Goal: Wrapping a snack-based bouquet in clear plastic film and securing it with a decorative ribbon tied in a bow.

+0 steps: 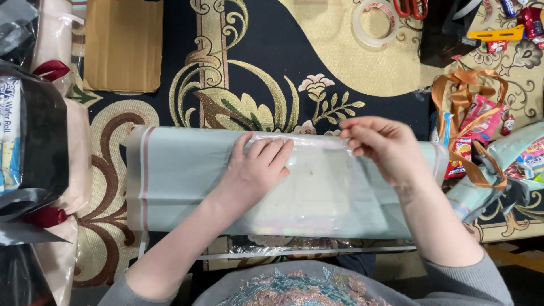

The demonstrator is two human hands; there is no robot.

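Observation:
A wide sheet of pale green translucent wrapping paper (175, 175) lies across a patterned carpet, folded over a flat rectangular package (317, 187) that shows faintly through it. My left hand (258, 167) lies flat on top of the package, fingers pressing down near the paper's upper fold. My right hand (382, 144) hovers at the upper right edge of the package, fingertips pinched together at the fold, apparently on a small clear strip that I cannot make out.
A roll of clear tape (375, 22), red-handled scissors (411, 7) and a yellow utility knife (497, 34) lie at the top right. An orange-ribboned bag of snack packets (473, 124) sits right. A cardboard piece (122, 45) lies top left; wrapped bundles (39, 136) fill the left edge.

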